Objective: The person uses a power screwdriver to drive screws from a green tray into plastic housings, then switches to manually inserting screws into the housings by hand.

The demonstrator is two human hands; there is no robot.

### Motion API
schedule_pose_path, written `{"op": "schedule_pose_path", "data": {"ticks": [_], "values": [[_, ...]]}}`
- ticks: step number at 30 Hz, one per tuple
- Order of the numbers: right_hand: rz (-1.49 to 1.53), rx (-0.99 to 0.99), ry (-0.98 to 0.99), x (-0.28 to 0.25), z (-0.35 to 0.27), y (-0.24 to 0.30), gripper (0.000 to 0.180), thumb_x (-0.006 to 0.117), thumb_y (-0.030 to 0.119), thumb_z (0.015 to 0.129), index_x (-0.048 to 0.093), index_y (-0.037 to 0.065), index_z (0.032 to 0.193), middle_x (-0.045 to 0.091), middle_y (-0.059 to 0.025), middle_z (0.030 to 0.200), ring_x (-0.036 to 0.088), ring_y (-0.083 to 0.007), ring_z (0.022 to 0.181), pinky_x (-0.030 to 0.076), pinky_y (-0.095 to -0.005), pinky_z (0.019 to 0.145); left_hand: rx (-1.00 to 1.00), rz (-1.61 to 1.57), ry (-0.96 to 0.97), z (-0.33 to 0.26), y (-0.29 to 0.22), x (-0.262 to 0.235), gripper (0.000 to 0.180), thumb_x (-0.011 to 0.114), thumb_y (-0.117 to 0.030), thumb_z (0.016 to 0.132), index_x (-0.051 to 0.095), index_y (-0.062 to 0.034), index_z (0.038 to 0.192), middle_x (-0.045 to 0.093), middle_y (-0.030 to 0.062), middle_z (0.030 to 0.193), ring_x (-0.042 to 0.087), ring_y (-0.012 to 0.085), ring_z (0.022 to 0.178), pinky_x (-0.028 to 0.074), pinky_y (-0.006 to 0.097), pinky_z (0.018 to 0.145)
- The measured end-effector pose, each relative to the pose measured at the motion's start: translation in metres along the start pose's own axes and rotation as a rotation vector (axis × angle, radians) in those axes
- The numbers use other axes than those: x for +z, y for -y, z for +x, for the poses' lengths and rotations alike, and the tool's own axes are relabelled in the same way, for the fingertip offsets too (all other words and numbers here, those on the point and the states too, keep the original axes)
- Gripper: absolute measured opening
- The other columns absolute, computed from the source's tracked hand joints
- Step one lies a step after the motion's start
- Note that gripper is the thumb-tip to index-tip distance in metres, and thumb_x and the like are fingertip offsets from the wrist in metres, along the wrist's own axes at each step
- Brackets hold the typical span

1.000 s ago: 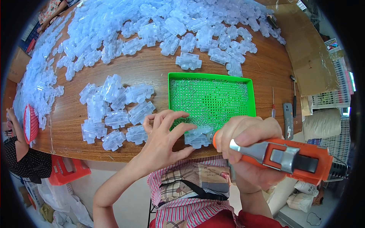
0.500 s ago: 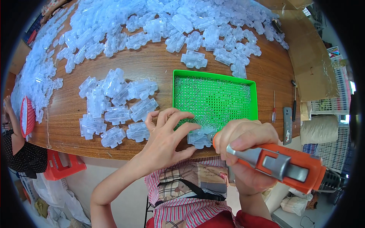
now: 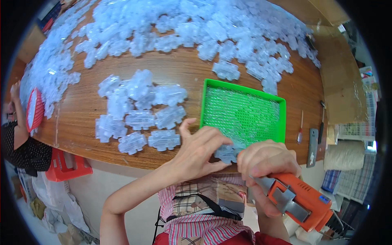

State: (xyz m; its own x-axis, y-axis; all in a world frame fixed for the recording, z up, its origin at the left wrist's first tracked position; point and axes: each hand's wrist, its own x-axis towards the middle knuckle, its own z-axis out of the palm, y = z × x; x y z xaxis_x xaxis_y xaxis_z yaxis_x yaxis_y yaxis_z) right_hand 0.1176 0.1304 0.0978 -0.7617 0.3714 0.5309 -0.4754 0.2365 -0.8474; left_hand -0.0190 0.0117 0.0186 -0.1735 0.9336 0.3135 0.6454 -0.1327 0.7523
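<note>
A clear plastic part (image 3: 226, 154) with rounded bumps lies at the table's front edge, just below the green tray's near wall. My left hand (image 3: 202, 153) grips it between thumb and fingers. Coming from the other side, my right hand (image 3: 269, 165) is wrapped round an orange electric screwdriver (image 3: 306, 198) with a grey metal lever. The tool's front end is hidden behind my fingers, close to the part; contact cannot be made out. The shallow green perforated tray (image 3: 283, 122) holds many small silvery screws.
Left of the tray sits a group of similar clear parts (image 3: 141, 119); a large heap (image 3: 171, 20) covers the far side. A thin screwdriver (image 3: 301, 127), a phone (image 3: 312, 148) and a cardboard box (image 3: 341, 77) are at right. Another person's arm (image 3: 17, 114) and a red basket (image 3: 36, 109) are at left.
The view has shifted, so the table's things appear farther right. The orange tool's rear has dropped lower. My left hand still holds the part beside the tool's front end.
</note>
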Motion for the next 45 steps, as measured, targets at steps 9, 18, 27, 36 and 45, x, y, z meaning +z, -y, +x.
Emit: {"op": "schedule_pose_path", "data": {"ticks": [9,18,27,36,45], "values": [[0.24,0.057,-0.145,-0.002,0.01,0.017,0.054,0.071,0.05,0.084,0.059,-0.001,0.096,0.062,-0.0067,0.069,0.057,-0.0183,0.055,0.047,-0.031,0.049,0.046,-0.005,-0.032,-0.004,-0.003,0.012,0.048,0.078,-0.024,0.072,0.06,-0.0153,0.115,0.061,0.0008,0.11,0.057,0.0155,0.109,0.023,0.05,0.103],[0.189,-0.061,-0.324,-0.037,0.022,0.004,0.07,0.052,0.067,0.088,0.051,-0.001,0.102,0.05,-0.0022,0.06,0.049,-0.0126,0.052,0.042,-0.0266,0.047,0.589,-0.07,-0.326,-0.023,0.02,-0.008,0.054,0.064,-0.004,0.084,0.037,-0.017,0.128,0.057,0.0206,0.119,0.064,0.0369,0.1,0.053,0.053,0.09],[0.028,0.057,-0.467,-0.042,0.016,-0.022,0.061,0.052,0.059,0.091,0.048,-0.001,0.1,0.043,-0.0007,0.059,0.043,-0.01,0.052,0.038,-0.0237,0.047,0.199,0.378,-0.558,-0.034,0.023,-0.057,0.06,0.076,-0.009,0.076,0.046,-0.0079,0.127,0.06,0.0174,0.115,0.061,0.0376,0.102,0.041,0.058,0.1],[-0.024,0.038,-0.49,-0.045,0.012,-0.021,0.063,0.053,0.06,0.09,0.048,-0.002,0.1,0.044,-0.0017,0.058,0.044,-0.0103,0.05,0.039,-0.0246,0.047,-0.261,0.669,-0.235,-0.024,0.011,-0.11,0.071,0.083,-0.031,0.072,0.052,-0.0137,0.134,0.05,0.0071,0.131,0.033,0.0374,0.127,0.025,0.051,0.106],[-0.041,0.051,-0.522,-0.038,0.018,-0.021,0.063,0.06,0.058,0.087,0.05,-0.002,0.099,0.046,-0.003,0.056,0.046,-0.0122,0.047,0.041,-0.0266,0.046,0.06,0.687,-0.075,0.121,0.045,-0.046,0.031,0.078,-0.025,0.076,0.068,-0.0162,0.105,0.063,0.0002,0.114,0.051,0.0259,0.115,0.03,0.05,0.099]]}}
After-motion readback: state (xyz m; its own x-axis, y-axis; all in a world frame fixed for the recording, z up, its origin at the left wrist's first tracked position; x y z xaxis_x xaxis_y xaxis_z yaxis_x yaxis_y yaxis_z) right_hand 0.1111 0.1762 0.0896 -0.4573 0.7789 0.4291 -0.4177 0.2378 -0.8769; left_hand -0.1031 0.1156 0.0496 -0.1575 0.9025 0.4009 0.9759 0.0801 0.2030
